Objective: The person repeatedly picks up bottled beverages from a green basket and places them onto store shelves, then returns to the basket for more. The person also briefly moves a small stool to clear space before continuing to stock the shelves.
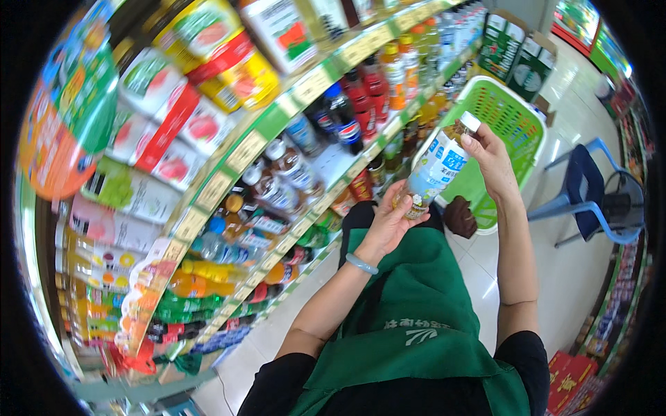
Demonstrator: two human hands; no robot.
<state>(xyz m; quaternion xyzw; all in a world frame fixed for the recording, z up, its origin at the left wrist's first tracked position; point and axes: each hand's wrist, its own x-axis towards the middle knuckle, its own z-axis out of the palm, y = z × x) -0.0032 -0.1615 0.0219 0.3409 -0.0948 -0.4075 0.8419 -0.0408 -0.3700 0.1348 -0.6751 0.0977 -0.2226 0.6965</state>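
A plastic drink bottle (437, 169) with a white cap and a blue-and-white flowered label is tilted between my two hands. My left hand (387, 221) cups its base from below. Near the neck, the thumb and fingers of my right hand (486, 158) grip it just under the cap. The label bears writing. Behind the bottle, a green plastic basket (512, 125) with a white rim stands on the floor, partly hidden by the bottle and my right forearm. To my left, similar white-capped bottles (281, 177) stand on a middle shelf.
Shelves with price-tag rails (307, 88) slope across the left, packed with drinks, including a cola bottle (344, 119). Green cartons (502, 49) stand beyond the basket. A blue plastic chair (588, 197) stands at right on the tiled floor. A red box (570, 377) lies at lower right.
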